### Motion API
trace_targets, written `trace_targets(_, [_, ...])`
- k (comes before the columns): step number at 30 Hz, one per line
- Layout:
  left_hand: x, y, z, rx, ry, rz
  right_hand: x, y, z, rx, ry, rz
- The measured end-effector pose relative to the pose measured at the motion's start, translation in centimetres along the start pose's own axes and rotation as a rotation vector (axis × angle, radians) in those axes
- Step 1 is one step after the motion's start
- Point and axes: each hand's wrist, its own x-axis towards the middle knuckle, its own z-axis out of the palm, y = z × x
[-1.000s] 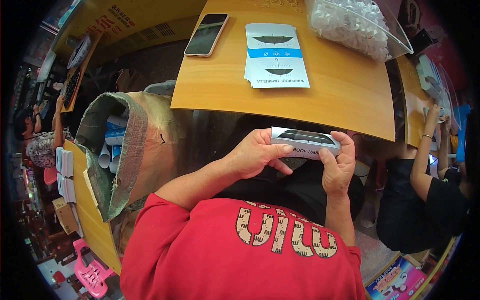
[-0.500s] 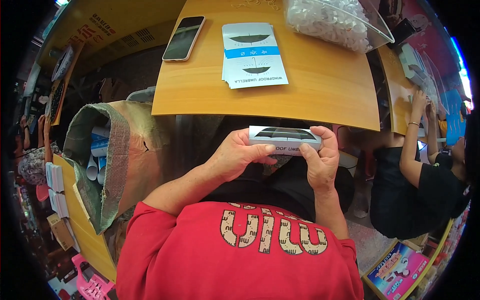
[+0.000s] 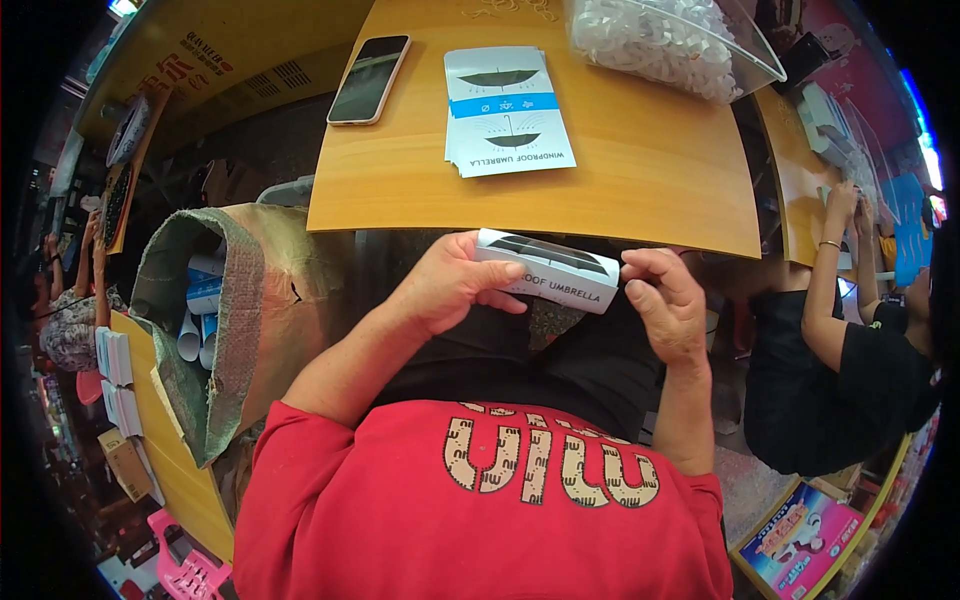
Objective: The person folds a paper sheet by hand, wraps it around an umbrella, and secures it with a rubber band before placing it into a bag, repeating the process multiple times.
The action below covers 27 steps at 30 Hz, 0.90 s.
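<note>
A white paper sheet (image 3: 570, 280), printed with a dark umbrella picture, is curled into a tube in front of me, below the table's near edge. My left hand (image 3: 450, 290) grips its left end, thumb across the front. Its right end tilts slightly downward. Beside that end is my right hand (image 3: 672, 305), thumb and forefinger bent and a little apart, with nothing visible between them. On the table (image 3: 400, 190) lies a stack of similar flat sheets (image 3: 512, 145), white with a blue band and umbrella drawings.
A phone (image 3: 370, 80) lies left of the stack. At the far right stands a clear bin (image 3: 655, 50) of whitish translucent bands. To my left an open woven sack (image 3: 280, 310) holds rolled sheets (image 3: 204, 295). Another person (image 3: 840, 370) works at the right.
My right hand has let go of the tube's right end and moved slightly right. The tube has shifted left and tilted, with my left hand still on it.
</note>
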Motion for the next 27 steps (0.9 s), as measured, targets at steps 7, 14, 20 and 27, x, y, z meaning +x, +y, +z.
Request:
trace_targets(7, [-0.3, 1.8, -0.8, 0.083, -0.105, -0.033, 1.8, -3.3, -1.0, -0.237, -0.266, -0.18])
trace_targets(14, [-0.3, 2.4, -1.1, 0.098, -0.187, -0.079, 2.2, -4.2, -1.2, -0.291, -0.427, -0.262])
trace_targets(20, [-0.4, 2.8, -1.0, 0.109, -0.231, -0.096, 2.8, -5.0, -1.0, -0.296, -0.542, -0.367])
trace_targets(27, [-0.2, 2.7, -1.4, 0.116, -0.273, -0.106, 3.1, -5.6, -1.0, -0.293, -0.629, -0.384])
